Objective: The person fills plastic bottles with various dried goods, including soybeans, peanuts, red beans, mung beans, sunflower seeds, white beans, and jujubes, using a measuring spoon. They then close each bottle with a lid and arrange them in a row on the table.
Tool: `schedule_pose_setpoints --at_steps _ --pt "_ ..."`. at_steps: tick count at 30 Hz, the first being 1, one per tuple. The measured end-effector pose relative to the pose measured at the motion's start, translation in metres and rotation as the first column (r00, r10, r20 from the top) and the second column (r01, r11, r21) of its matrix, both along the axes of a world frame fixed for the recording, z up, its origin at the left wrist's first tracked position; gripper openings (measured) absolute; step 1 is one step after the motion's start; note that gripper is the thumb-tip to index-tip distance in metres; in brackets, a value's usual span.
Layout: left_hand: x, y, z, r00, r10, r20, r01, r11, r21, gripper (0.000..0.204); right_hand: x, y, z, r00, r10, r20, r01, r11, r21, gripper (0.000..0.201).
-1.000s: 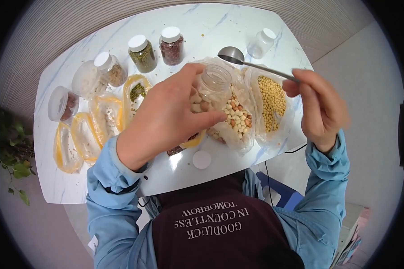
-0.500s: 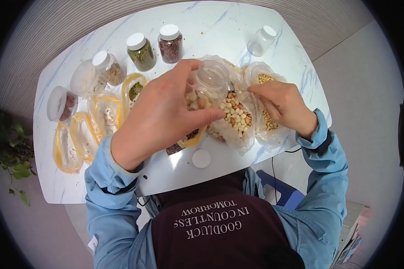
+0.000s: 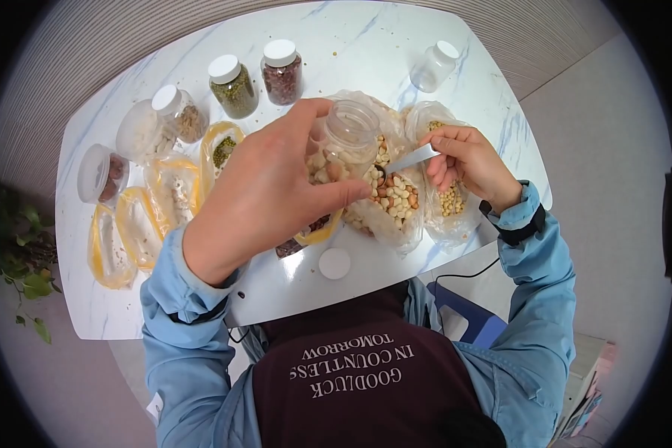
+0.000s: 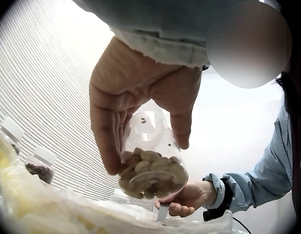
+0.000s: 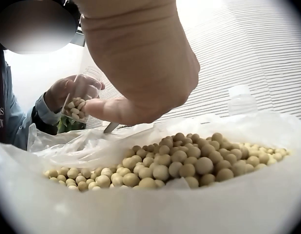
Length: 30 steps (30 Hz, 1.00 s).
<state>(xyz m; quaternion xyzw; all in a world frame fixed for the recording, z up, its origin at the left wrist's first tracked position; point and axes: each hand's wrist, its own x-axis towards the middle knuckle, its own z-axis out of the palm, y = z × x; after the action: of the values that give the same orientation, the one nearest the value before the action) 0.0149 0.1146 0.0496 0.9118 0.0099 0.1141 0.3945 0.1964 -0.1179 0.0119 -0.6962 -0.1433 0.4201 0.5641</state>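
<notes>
My left hand [image 3: 265,187] grips a clear open-mouthed jar [image 3: 353,128], thumb on one side and fingers on the other. In the left wrist view, peanuts [image 4: 149,168] fill the bottom of that jar. Between the fingers and thumb of my right hand [image 3: 472,160] is the handle of a metal spoon [image 3: 417,157], pointing down to the left. Its bowl is partly hidden among the shelled peanuts [image 3: 399,200] in an opened plastic bag, just right of the jar. Under my right wrist sits a bag of yellow soybeans [image 5: 189,163].
White-capped jars of green beans [image 3: 235,93] and red beans [image 3: 282,75] stand at the back, with an empty-looking capped jar [image 3: 431,69] at back right. Yellow-edged bags [image 3: 112,250] and tubs [image 3: 95,173] lie left. A white lid [image 3: 334,263] rests near the front edge.
My right hand has come left and down with the spoon, from above the soybean bag to the peanuts. The left hand keeps its hold on the jar, almost in place.
</notes>
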Motion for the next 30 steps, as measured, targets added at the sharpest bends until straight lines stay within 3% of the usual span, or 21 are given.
schedule_pose_setpoints --at_steps 7,17,21,24,28,30 --pt "0.000 -0.001 -0.002 1.000 -0.010 0.007 0.010 1.000 -0.021 0.069 0.012 -0.011 0.001 0.998 -0.044 -0.054 0.054 0.982 0.183 0.025" --pt "0.000 -0.004 -0.004 0.999 -0.030 -0.016 0.030 1.000 -0.004 0.071 0.006 -0.015 0.053 0.958 -0.103 0.268 -0.009 0.922 0.387 0.026" --pt "0.000 -0.006 -0.005 0.999 -0.041 -0.028 0.041 0.999 0.009 0.072 -0.009 -0.009 0.069 0.937 -0.099 0.334 -0.038 0.925 0.379 0.027" --pt "0.000 -0.008 -0.005 0.999 -0.049 -0.024 0.049 0.999 0.019 0.074 -0.029 -0.003 0.073 0.872 -0.109 0.476 -0.076 0.933 0.353 0.026" --pt "0.000 -0.009 -0.007 0.999 -0.042 0.001 0.042 0.999 0.023 0.076 -0.056 0.000 0.066 0.543 -0.162 0.824 -0.179 0.936 0.302 0.020" --pt "0.000 -0.008 -0.007 0.999 -0.039 0.013 0.039 0.999 0.020 0.075 -0.061 -0.004 0.070 0.165 -0.096 0.982 -0.276 0.951 0.139 0.020"
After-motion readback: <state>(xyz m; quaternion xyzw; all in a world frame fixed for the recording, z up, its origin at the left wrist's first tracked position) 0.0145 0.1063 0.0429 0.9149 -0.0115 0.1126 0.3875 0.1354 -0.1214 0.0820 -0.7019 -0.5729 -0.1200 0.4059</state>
